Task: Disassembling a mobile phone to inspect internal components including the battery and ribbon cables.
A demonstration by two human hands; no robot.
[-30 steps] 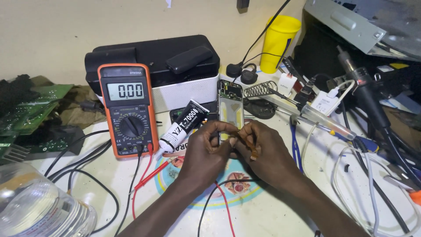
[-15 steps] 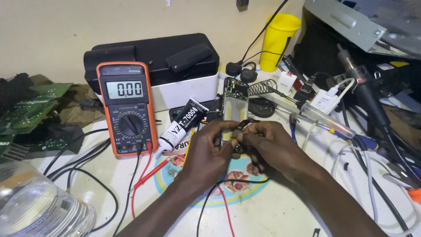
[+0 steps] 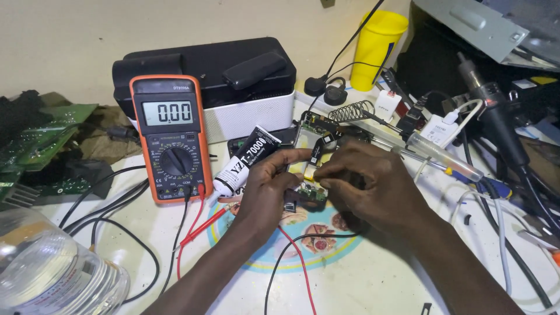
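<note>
While the left hand (image 3: 265,189) pinches the edge of an opened phone frame with exposed green circuit board and yellow patch (image 3: 310,169), the right hand (image 3: 373,184) presses curled fingertips (image 3: 324,173) onto its middle. Both hover just above a round printed mat (image 3: 309,242) on the white bench. Immediately left lies a black-and-white adhesive tube (image 3: 245,160); beyond stands an orange-cased digital multimeter (image 3: 170,137), its red and black leads (image 3: 192,233) trailing. A coiled wire soldering stand (image 3: 350,111) sits behind.
</note>
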